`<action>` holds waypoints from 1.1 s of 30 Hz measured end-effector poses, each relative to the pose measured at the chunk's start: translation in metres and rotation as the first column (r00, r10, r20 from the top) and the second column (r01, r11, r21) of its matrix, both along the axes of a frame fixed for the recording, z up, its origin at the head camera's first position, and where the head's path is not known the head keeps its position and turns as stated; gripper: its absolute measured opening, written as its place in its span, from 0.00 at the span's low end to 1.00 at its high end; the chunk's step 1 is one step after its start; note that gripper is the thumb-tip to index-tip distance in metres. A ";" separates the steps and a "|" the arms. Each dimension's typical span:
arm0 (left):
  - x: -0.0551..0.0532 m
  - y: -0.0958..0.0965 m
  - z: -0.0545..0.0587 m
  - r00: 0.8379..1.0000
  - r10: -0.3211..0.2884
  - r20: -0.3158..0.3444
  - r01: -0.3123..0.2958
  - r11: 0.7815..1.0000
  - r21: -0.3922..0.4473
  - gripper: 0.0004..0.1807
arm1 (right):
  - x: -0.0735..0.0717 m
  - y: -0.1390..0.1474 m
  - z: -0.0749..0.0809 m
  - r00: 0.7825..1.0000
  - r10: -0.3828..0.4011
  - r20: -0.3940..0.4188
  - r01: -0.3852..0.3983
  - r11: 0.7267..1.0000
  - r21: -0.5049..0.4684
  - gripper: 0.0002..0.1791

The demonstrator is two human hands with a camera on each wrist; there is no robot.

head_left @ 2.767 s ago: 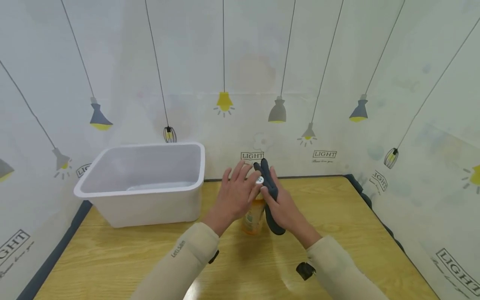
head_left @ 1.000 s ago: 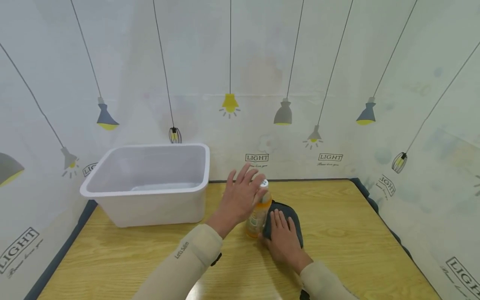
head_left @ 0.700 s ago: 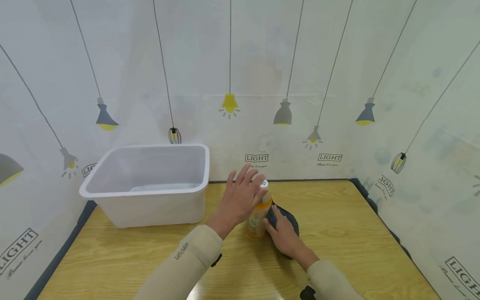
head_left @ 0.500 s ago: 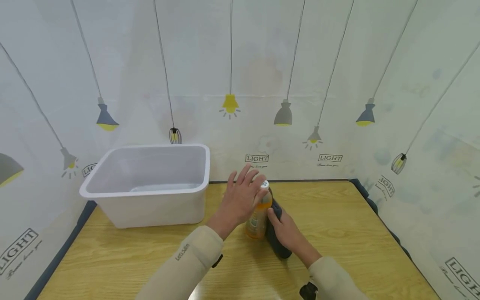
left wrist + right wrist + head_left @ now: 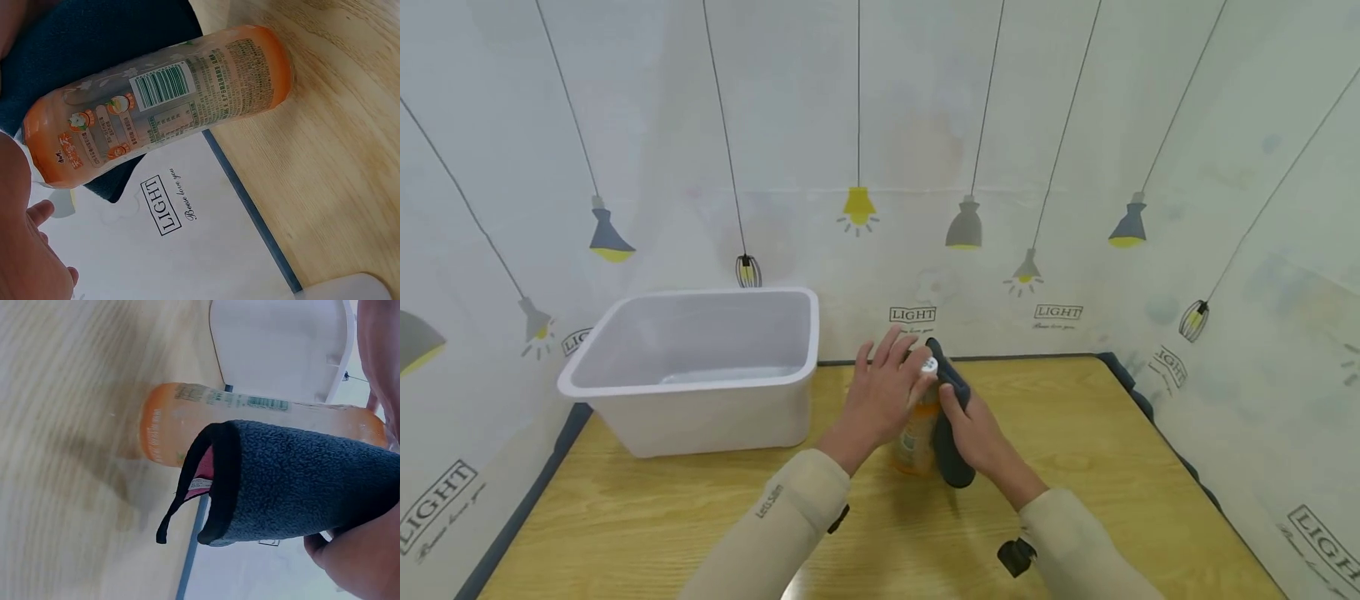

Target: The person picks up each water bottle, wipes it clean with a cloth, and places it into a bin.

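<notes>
A clear plastic drink bottle (image 5: 913, 442) with orange bands and a white cap stands in front of me. My left hand (image 5: 880, 396) holds it near the cap, thumb and fingers about the neck. In the left wrist view the bottle's printed label and barcode (image 5: 162, 86) face the camera. My right hand (image 5: 981, 433) grips a dark blue fleecy cloth (image 5: 953, 454), bent over lengthwise, close against the bottle's right side. The right wrist view shows the cloth's black edging (image 5: 225, 481), with a pink inner face and a white tag inside the fold.
To the left on the wooden table (image 5: 1075, 450) stands a large white plastic tub (image 5: 700, 421). Behind it all hangs a pale sheet (image 5: 1045, 125) printed with lamps, meeting the table along a dark strip.
About a second ago my right hand lay spread on the flat cloth on the table. It has since gathered, bent and raised the cloth beside the bottle. My left hand stays at the bottle.
</notes>
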State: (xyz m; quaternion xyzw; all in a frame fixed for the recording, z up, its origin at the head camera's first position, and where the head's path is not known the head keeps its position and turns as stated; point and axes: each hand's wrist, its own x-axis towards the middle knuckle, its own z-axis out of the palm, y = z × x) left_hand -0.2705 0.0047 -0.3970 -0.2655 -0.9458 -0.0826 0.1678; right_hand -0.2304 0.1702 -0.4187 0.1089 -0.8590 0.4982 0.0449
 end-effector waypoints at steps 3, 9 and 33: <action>0.000 0.000 0.000 1.000 0.007 -0.011 -0.007 1.000 -0.009 0.24 | -0.001 -0.001 0.005 0.999 0.022 -0.025 -0.021 1.000 0.011 0.36; -0.001 0.000 0.000 1.000 0.013 -0.022 -0.014 1.000 -0.022 0.25 | -0.005 -0.002 0.007 0.992 0.097 -0.082 -0.094 0.995 0.037 0.38; 0.001 -0.003 0.002 0.999 -0.022 0.036 0.022 1.000 -0.010 0.27 | 0.003 0.001 -0.008 0.931 0.070 -0.357 0.177 0.772 0.611 0.48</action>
